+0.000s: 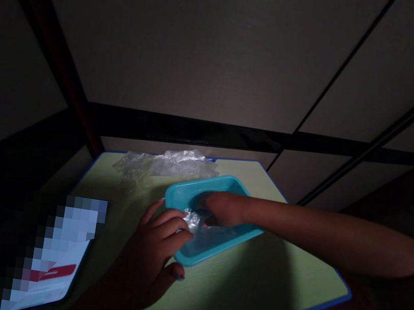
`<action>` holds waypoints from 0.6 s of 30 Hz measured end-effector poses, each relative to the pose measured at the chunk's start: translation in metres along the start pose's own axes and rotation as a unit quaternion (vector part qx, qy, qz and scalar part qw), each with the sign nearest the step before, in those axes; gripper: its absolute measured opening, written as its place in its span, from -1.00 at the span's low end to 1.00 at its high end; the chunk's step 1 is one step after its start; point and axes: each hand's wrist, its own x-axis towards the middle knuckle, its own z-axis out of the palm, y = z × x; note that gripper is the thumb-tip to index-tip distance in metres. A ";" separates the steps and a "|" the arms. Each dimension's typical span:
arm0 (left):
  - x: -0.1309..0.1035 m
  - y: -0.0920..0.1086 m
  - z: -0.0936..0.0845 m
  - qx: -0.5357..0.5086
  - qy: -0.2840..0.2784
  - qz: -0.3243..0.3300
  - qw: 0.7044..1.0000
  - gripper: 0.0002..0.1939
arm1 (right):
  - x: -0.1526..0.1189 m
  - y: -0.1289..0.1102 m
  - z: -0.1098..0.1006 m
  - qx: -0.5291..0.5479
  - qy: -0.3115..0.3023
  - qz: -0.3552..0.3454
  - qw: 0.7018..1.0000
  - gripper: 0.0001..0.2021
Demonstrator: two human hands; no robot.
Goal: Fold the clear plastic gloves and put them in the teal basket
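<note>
A turquoise plastic tray [201, 261] rests at a slant on a small pale green table. Crinkled clear plastic [192, 219] lies inside it, catching the light. My left hand [163, 241] is at the tray's left end, fingers apart and bent over the rim, with the thumb outside near the front corner. From the right, my right hand [222, 209] reaches down into the tray beside the clear plastic; its fingers are dark and mostly hidden, so what they hold, if anything, cannot be made out.
Crumpled clear plastic wrapping [174, 164] lies along the back of the green table [250, 280], which has a blue edge. A lit phone or tablet [59, 257], partly pixelated, is at the left. Cabinet panels [200, 45] stand directly behind the table.
</note>
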 end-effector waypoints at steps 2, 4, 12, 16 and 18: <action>0.000 0.001 0.000 0.000 0.000 0.000 1.000 -0.32 | -0.001 0.000 -0.001 0.029 -0.017 -0.021 0.999 -0.61; 0.001 0.002 0.000 -0.002 0.002 -0.001 1.000 -0.32 | -0.002 0.001 -0.001 0.053 -0.034 -0.041 0.997 -0.57; 0.000 0.003 0.000 -0.006 -0.001 -0.012 1.000 -0.33 | -0.007 0.009 -0.006 0.059 0.000 -0.058 0.997 -0.50; 0.000 0.002 0.000 -0.007 -0.002 -0.008 1.000 -0.33 | -0.008 0.009 -0.011 0.044 0.006 -0.072 0.996 -0.58; 0.000 0.001 0.000 -0.006 -0.002 -0.007 1.000 -0.34 | -0.005 0.007 -0.010 0.023 0.002 -0.080 0.997 -0.60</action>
